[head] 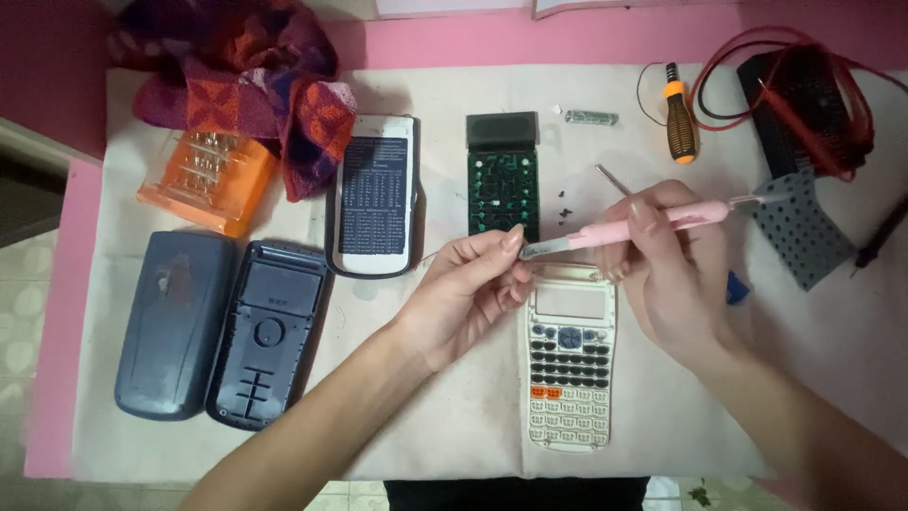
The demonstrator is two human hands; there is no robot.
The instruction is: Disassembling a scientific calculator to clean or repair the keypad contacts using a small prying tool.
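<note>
A white calculator front shell [569, 378] with grey and white keys lies on the cloth below my hands. My right hand [673, 270] grips a pink-handled tool [653, 223] held almost level, its metal tip pointing left. My left hand [471, 289] pinches that metal tip between thumb and forefinger, just above the calculator's display window. A green circuit board [502, 185] with a dark display lies behind my left hand.
A white back shell [373, 197], a dark inner shell [268, 331] and a blue cover [172, 322] lie at left. An orange bit case [206, 180] and patterned cloth [251, 76] sit far left. An orange-collared screwdriver [678, 115], red wires [804, 95], grey rubber keypad [802, 227] and small screws [565, 210] lie at right.
</note>
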